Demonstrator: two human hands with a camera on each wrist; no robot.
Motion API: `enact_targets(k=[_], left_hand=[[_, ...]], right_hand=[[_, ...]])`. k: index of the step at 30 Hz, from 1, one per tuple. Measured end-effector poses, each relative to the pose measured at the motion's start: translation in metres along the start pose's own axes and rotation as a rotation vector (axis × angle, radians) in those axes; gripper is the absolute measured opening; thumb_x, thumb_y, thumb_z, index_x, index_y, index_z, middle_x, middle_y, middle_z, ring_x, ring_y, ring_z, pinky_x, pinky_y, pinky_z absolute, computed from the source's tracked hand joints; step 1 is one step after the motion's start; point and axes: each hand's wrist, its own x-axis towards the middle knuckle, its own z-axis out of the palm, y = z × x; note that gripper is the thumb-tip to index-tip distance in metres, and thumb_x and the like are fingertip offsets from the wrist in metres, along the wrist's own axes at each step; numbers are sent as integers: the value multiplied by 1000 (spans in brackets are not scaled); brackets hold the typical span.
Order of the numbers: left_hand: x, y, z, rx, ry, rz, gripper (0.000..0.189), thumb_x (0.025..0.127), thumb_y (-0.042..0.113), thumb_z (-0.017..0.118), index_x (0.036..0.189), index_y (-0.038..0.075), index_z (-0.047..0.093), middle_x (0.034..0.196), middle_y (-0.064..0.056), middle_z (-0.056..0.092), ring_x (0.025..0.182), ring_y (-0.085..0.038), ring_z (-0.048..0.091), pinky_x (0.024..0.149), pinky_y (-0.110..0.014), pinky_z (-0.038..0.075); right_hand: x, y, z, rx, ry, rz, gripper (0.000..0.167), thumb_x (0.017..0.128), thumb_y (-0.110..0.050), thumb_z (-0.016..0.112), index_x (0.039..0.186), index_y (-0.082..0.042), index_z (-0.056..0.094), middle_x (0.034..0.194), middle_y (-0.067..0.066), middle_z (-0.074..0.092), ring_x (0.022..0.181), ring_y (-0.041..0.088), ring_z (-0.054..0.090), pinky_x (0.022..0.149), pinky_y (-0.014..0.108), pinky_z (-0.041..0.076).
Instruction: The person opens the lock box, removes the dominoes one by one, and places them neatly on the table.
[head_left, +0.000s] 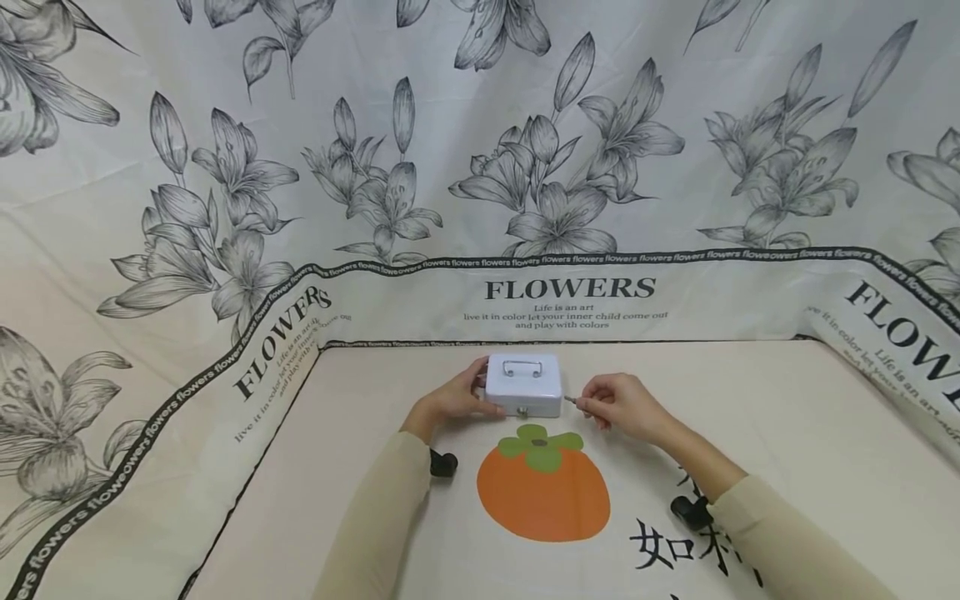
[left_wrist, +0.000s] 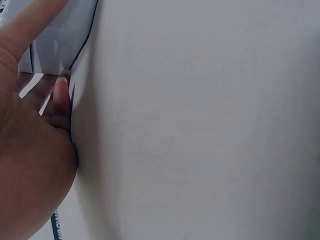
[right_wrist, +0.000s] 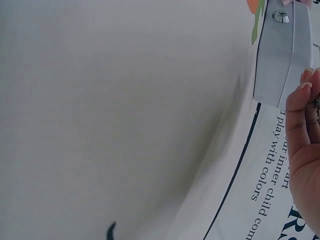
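A small white cash box (head_left: 522, 387) with a folding metal handle (head_left: 522, 367) on its lid stands shut on the table. Its round lock (right_wrist: 281, 16) faces the person. My left hand (head_left: 459, 394) grips the box's left end, thumb along the front and fingers at the side; the left wrist view shows this hand (left_wrist: 35, 145) against the box (left_wrist: 60, 40). Just off the box's right side, my right hand (head_left: 617, 406) pinches a small metal key (head_left: 570, 400) that points toward the box. In the right wrist view, the right hand's fingers (right_wrist: 298, 117) mostly hide the key.
The pale tablecloth (head_left: 375, 375) carries a printed orange persimmon (head_left: 543, 496) in front of the box and black characters (head_left: 660, 546) at the right. Behind the table hangs a flower-printed curtain (head_left: 562, 167). Black wrist cameras (head_left: 443, 464) sit on both wrists.
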Motion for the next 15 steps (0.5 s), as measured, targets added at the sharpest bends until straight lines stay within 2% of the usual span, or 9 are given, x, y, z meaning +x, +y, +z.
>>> enact_targets(k=[6,15], left_hand=[[-1,1,1,-38,6,-15,106,79,19,89,162,21,24,148,-7,50,134,-24,47,118,-44,30],[-2,2,3,-50,10,5,103,81,16,88,161,16,24,145,-8,51,129,-24,49,115,-43,35]], right_hand=[[0,-2,3,-14,9,-9,13,96,-9,70,93,4,69,79,17,68,59,17,59,54,31,51],[1,-4,7,-2,-13,-27,13,95,-9,71,91,3,70,77,18,69,57,17,58,51,27,49]])
